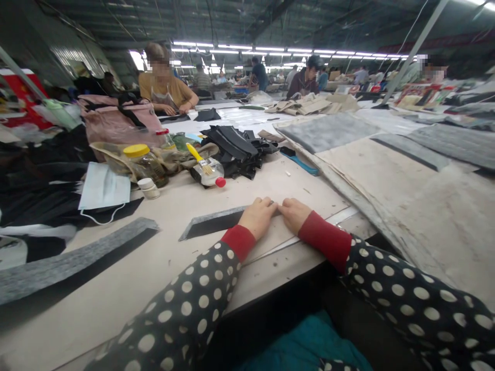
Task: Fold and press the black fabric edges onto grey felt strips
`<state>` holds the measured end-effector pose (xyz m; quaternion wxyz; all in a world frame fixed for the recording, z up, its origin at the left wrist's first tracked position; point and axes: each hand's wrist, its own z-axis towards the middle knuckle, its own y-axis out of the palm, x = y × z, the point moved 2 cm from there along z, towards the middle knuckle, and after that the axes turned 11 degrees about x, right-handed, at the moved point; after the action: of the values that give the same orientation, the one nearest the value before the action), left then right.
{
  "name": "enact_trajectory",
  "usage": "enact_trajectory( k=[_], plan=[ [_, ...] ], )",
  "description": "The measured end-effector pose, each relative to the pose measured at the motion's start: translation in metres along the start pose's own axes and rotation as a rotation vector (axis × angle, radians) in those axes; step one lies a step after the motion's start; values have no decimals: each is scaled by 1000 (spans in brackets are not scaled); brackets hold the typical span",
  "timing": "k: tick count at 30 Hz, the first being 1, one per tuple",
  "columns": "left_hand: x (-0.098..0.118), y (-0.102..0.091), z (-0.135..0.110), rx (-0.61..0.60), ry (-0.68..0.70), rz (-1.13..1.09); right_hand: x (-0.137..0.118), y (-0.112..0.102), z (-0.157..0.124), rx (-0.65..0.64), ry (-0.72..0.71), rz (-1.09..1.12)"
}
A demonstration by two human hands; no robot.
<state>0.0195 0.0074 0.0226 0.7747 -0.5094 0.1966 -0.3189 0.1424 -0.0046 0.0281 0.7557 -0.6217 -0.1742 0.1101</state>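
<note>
A short fabric strip (pixel 212 222), black with a grey fuzzy upper edge, lies on the pale work table (pixel 286 185). My left hand (pixel 258 216) is closed over its right part, fingers bent and thumb side toward the middle. My right hand (pixel 296 214) is closed too, its fingertips meeting those of the left at the strip's right end. A small dark bit shows between the fingertips; the rest is hidden under the fingers. Left of the hands lies a longer curved grey and black strip (pixel 81 257).
Behind the hands lie a yellow-handled brush (pixel 199 158) on a red-capped bottle (pixel 212 174), a pile of black pieces (pixel 235 147) and a blue-handled tool (pixel 299 161). A yellow-lidded jar (pixel 145 162) and a face mask (pixel 104 188) are left. Large sheets (pixel 386 190) cover the right.
</note>
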Motion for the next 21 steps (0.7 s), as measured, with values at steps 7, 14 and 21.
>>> enact_trajectory(
  k=[7,14,21],
  plan=[
    [-4,-2,7,-78,-22,0,3,2,0,6,-6,28],
    [-2,0,8,-51,-32,27,5,5,-2,15,-14,37],
    [-17,3,24,-202,-108,-66,2,1,1,-14,-10,25]
  ],
)
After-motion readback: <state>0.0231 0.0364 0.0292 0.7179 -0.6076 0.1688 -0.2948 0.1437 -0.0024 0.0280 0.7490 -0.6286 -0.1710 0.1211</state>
